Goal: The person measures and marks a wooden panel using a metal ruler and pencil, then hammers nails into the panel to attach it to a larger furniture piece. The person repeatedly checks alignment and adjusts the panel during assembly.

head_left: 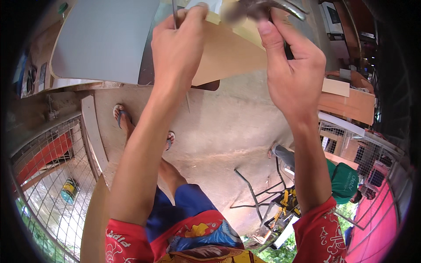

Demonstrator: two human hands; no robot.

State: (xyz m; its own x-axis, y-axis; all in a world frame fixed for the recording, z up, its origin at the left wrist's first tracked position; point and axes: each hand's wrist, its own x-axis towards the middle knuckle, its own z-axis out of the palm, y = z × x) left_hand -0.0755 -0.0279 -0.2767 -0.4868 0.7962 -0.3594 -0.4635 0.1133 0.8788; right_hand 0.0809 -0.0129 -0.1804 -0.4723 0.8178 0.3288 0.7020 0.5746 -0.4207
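My right hand (294,65) is closed around a claw hammer (289,7), thumb close under its dark metal head. The curved claw points right, and part of the head is smeared by motion. My left hand (180,50) is closed near the top edge of the view. A thin grey metal rod (175,13) sticks up from its fingers; the fingertips are partly cut off. Between both hands a light brown wooden panel (232,55) lies tilted, its pale edge running beneath the hammer head.
A grey-topped table (101,39) stands at the far left. Wire mesh (57,175) borders the left side. At the right are wooden boards (346,105), a person in a green shirt (343,180), and a black metal stand with yellow parts (283,204) on the concrete floor (210,131).
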